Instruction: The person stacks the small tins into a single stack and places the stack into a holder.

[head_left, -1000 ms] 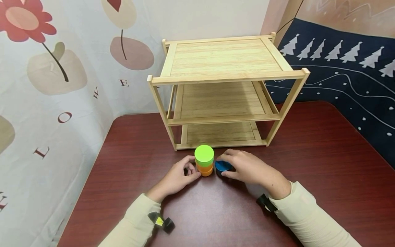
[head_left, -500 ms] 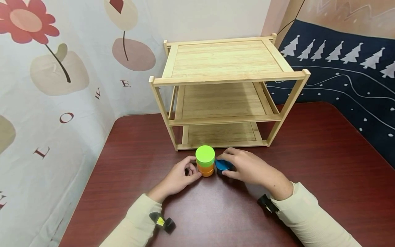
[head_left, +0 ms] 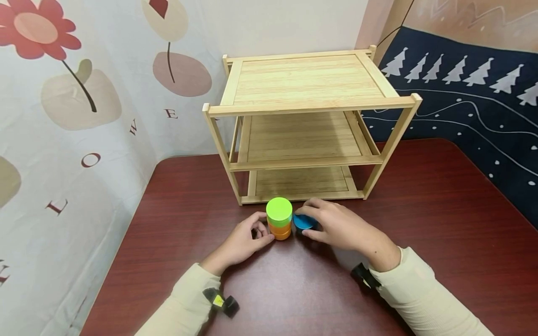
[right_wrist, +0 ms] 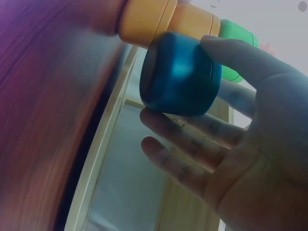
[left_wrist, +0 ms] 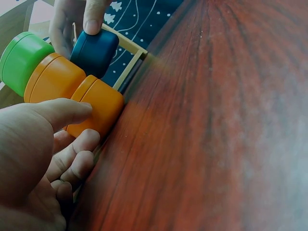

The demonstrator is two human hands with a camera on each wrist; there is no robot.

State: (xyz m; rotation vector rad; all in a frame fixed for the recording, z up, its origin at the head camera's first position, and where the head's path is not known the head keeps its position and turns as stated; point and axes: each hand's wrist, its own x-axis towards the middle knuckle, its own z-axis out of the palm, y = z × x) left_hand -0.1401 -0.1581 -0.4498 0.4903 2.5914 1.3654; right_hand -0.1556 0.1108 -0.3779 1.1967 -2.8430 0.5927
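Green-topped stack [head_left: 279,223] between both hands [head_left: 240,241]

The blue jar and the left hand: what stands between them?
A green jar stacked on two orange jars stands between the left hand and the blue jar; the head view shows this.

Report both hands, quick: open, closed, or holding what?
Left hand: holding the lower orange container, thumb against its side.
Right hand: holding the blue container between thumb and fingers.
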